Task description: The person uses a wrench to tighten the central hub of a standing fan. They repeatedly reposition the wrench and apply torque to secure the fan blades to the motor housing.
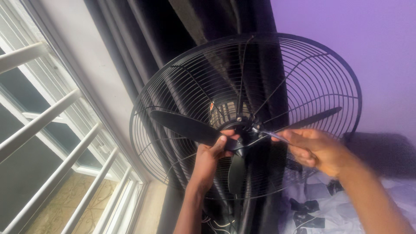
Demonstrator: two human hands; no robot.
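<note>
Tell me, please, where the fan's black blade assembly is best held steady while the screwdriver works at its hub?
Grip the left blade at its root beside the hub, coming from below, as the left hand does. The blade is flat and stiffest there, and this leaves the right hand and screwdriver a free approach.

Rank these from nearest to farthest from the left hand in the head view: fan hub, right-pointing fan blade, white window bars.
1. Fan hub: just right of the left hand.
2. Right-pointing fan blade: farther right, past the hub.
3. White window bars: far left.
</note>
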